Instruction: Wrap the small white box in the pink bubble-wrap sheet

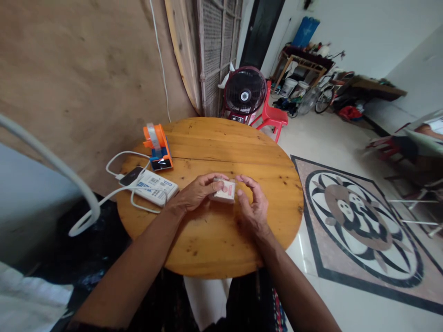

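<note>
In our left grip (201,188) we held a small box (225,192), pale and square-cornered, with red printing on its upper face. Our thumb lay across its top while the fingers curled around its far side. The box was over the middle of a round surface (194,240); we could not tell whether its base touched the wood. Just right of the box, our right grip (255,206) was released, thumb and fingers curved apart, holding nothing we could make out.

Around the box the planks looked smooth and honey-coloured, flecked with dark knots, and a straight seam ran beyond it. Left of the box lay a white slab (157,188) with rounded corners and blue printing, near a looping, smooth white cable (94,207). Beyond the box to the left stood an orange and blue tape dispenser (158,145) with a clear strip over its reel. Well beyond the box, we saw a fan (245,92) with a round grille and a glossy red chair (276,115).
</note>
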The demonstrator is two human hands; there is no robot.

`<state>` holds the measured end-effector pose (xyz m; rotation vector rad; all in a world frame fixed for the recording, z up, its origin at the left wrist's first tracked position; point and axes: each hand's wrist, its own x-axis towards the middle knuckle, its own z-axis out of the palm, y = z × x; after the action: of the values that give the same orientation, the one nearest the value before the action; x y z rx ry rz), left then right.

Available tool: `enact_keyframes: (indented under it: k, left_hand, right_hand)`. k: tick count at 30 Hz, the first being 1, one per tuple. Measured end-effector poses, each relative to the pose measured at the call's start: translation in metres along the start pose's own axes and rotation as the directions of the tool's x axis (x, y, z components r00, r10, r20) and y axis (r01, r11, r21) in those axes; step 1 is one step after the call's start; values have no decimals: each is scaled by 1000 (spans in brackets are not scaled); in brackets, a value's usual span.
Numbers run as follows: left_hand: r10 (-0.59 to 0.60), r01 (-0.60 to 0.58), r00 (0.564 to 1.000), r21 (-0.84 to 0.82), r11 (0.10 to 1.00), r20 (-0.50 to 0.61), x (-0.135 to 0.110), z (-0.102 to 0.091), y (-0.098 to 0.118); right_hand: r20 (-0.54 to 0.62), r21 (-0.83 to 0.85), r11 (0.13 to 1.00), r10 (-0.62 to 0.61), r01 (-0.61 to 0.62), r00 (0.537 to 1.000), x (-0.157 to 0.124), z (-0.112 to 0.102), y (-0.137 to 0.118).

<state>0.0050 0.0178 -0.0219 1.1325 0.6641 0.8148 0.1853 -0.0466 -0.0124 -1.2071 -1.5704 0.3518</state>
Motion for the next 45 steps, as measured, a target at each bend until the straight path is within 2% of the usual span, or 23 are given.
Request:
enact_keyframes:
  k: [5, 9, 12, 15, 21, 25, 30, 35, 45]
  left_hand:
    - [14, -14, 1000, -2, 1000, 4, -2, 1, 2]
    - [34, -34, 999, -9, 999, 14, -2, 2, 3]
    - [36, -36, 999, 12, 999, 8, -1, 2, 3]
    - [27, -27, 1000, 25, 999, -14, -1, 3, 3]
    - [27, -28, 1000, -92, 995, -13, 0, 4, 3]
    - [58, -65, 995, -89, 994, -78, 1, 4, 5]
    - [73, -58, 983, 92, 994, -167, -1, 4, 8]
    - [98, -56, 982, 244, 968, -163, 0, 3, 6]
    - [115, -35, 972, 356, 934, -206, 4, 6, 1]
  right_hand:
    - [175, 14, 1000, 10, -12, 985, 2, -2, 0]
    - [268, -30, 999, -35, 45, 963, 3, 1, 0]
    - [256, -52, 994, -76, 92, 964, 4, 4, 1]
    - [229, -45, 995, -72, 85, 971, 3, 6, 5]
    - [199, -40, 997, -54, 64, 979, 2, 6, 10]
    - [182, -44, 996, -63, 72, 981, 3, 6, 10]
    - [179, -54, 998, -30, 40, 983, 3, 8, 13]
    - [212, -115, 991, -36, 61, 977, 2, 9, 15]
    - [281, -210, 977, 36, 25, 959, 3, 12, 13]
